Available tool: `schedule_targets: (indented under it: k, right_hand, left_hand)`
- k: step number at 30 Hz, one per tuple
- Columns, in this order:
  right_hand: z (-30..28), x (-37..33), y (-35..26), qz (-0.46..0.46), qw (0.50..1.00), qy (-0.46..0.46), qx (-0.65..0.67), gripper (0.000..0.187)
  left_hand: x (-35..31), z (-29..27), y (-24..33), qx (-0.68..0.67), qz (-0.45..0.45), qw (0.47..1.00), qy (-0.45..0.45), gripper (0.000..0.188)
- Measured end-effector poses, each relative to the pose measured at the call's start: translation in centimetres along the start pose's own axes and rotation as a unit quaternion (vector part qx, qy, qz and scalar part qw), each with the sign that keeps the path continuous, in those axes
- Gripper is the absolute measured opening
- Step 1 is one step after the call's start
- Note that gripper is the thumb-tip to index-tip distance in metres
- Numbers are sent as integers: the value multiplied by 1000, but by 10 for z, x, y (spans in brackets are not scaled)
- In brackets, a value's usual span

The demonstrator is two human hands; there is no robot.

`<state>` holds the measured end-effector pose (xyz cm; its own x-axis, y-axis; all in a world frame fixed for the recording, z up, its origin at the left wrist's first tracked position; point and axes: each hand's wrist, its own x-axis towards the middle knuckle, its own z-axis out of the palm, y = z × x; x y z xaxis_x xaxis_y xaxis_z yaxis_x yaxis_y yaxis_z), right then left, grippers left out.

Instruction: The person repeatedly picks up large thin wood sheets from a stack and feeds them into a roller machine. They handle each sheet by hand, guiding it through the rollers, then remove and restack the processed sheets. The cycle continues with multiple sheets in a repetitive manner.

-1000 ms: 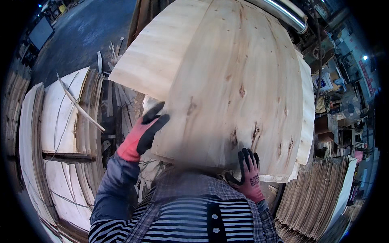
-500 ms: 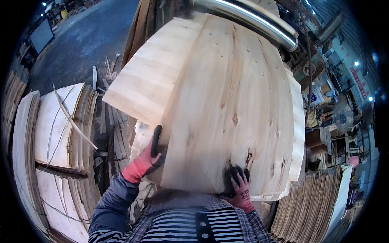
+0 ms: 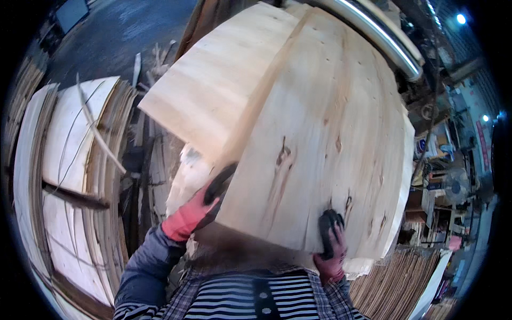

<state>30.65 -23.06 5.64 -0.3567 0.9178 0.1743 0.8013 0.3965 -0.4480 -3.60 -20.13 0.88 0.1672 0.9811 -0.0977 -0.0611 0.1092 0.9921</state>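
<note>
A wide, pale wood veneer sheet (image 3: 320, 160) with brown knots lies over other sheets in front of me. My left hand (image 3: 201, 209), in a pink and black glove, is closed at its near left edge, the fingers partly hidden. My right hand (image 3: 332, 242), gloved alike, grips the near edge right of the middle, dark fingers bent on the top face. Another veneer sheet (image 3: 218, 74) sticks out from under it on the far left. The near left corner stands a little off what lies below.
A shiny metal roller (image 3: 384, 37) runs across the far right. Stacked veneer (image 3: 69, 144) stands at the left, with a loose strip (image 3: 98, 133) leaning on it. Another veneer stack (image 3: 397, 282) is at the near right. A fan (image 3: 455, 186) stands farther right.
The view has shifted, so the sheets and roller appear farther right. The top sheet's blurred left part now shows sharply, its near left corner raised. Both hands have moved right with it.
</note>
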Motion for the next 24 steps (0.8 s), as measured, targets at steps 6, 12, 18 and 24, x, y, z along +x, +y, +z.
schedule_targets:
  k: [6, 12, 18, 24]
  right_hand:
    - [-6, 131, 59, -43, 983, 82, -161, 58]
    - [23, 241, 134, 111, 930, 128, -326, 67]
    - [30, 157, 65, 38, 984, -18, -172, 84]
    - [52, -51, 38, 52, 967, -149, -201, 84]
  left_hand:
    - [5, -5, -38, 63, -43, 995, 70, 49]
    - [20, 15, -4, -86, 13, 994, 66, 45]
    - [18, 4, -13, -1, 19, 998, 63, 45]
    - [15, -1, -11, 6, 32, 999, 10, 49]
